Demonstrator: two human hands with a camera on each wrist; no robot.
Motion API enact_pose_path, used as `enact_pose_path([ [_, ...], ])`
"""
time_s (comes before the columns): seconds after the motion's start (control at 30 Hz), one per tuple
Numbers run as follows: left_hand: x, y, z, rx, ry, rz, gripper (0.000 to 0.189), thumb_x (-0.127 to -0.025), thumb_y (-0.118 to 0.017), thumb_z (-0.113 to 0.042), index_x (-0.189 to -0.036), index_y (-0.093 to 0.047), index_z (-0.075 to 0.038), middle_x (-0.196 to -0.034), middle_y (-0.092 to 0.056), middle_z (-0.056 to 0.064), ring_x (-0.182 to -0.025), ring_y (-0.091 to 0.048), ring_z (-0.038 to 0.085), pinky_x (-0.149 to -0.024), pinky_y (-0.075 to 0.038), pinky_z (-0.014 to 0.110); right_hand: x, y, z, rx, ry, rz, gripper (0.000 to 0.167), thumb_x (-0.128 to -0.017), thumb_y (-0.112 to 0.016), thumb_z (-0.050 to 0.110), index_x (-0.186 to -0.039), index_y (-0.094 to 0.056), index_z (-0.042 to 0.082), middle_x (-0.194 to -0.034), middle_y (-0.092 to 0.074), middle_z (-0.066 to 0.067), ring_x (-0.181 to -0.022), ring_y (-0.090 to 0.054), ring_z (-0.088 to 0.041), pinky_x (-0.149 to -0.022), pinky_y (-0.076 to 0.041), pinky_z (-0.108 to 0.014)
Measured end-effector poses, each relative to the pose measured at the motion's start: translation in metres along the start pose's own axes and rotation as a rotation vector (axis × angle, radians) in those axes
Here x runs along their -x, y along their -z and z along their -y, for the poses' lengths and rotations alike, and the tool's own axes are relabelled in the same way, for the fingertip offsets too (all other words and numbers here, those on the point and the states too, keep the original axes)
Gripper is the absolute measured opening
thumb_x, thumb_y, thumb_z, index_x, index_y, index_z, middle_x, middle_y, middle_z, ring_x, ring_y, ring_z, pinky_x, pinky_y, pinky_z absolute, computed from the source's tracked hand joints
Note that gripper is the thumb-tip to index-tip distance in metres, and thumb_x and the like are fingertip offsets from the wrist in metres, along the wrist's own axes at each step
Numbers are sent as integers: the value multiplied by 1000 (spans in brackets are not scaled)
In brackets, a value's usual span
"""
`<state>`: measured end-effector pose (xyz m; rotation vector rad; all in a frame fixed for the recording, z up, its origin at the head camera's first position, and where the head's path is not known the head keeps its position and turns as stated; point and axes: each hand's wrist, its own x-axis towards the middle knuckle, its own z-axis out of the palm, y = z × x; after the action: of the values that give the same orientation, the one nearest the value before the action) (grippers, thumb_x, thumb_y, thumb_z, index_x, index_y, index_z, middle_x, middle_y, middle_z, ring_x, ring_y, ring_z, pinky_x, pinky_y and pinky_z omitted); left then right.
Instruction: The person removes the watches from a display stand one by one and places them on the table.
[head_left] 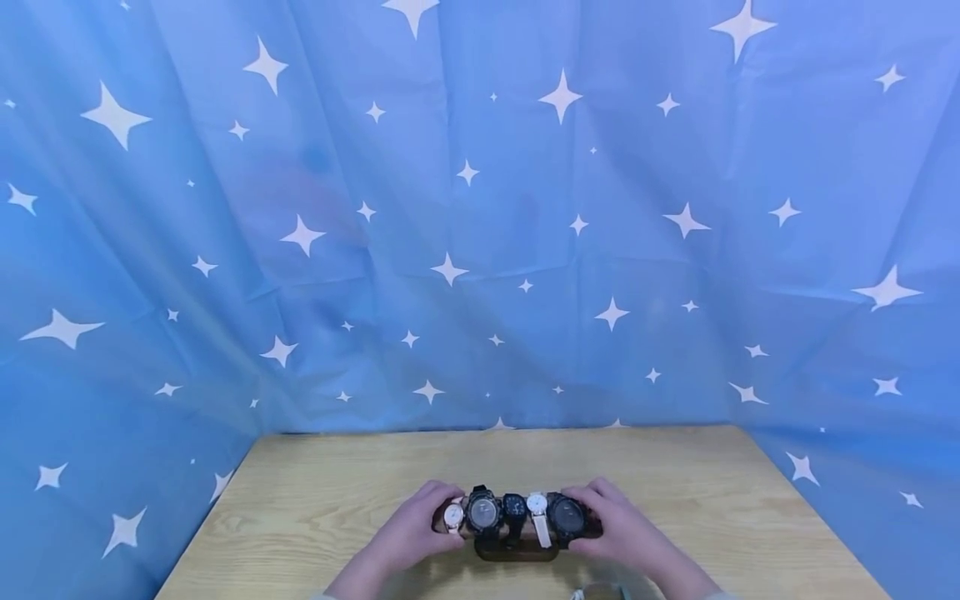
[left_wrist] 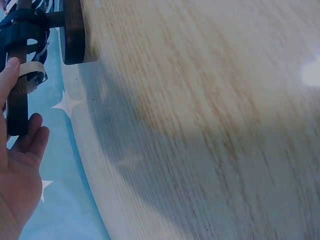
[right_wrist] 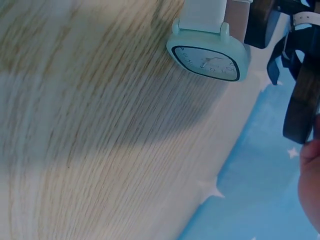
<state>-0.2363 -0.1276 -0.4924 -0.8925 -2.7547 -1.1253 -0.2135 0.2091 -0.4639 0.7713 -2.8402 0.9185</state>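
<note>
Head view: watch stand (head_left: 517, 552) runs left-right, dials (head_left: 484, 512) seemingly facing camera; left grip (head_left: 417, 527), right grip (head_left: 617, 523) clasp it endwise.

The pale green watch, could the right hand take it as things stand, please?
Probably not yet: the right hand grips the watch stand, though nothing visible seems to block the pale green watch.

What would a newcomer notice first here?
Probably the starry blue curtain behind the table. Then five watches in a row on a dark stand, low in the head view, the left hand and right hand gripping its ends. The right wrist view shows a pale green watch close up.
</note>
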Motion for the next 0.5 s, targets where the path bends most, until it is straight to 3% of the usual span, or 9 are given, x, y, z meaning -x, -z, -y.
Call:
enact_pose_path([
  [0.23,1,0,0,7,17,6,59,-74,-79,-26,-126,-55,-13,-116,-54,-4,-101,-55,12,-87,-48,33,4,3,-1,-1,-7,-16,64,-70,-80,31,-126,-57,10,-100,-46,3,-90,-50,-16,-75,-52,-37],
  [0.5,0,0,-1,12,3,5,60,-74,-79,-27,-127,-54,-11,-115,-54,-3,-98,-55,12,-86,-48,32,9,8,-5,-24,-23,-8,64,-71,-80,30,-126,-55,9,-99,-45,1,-88,-50,-15,-73,-51,-32],
])
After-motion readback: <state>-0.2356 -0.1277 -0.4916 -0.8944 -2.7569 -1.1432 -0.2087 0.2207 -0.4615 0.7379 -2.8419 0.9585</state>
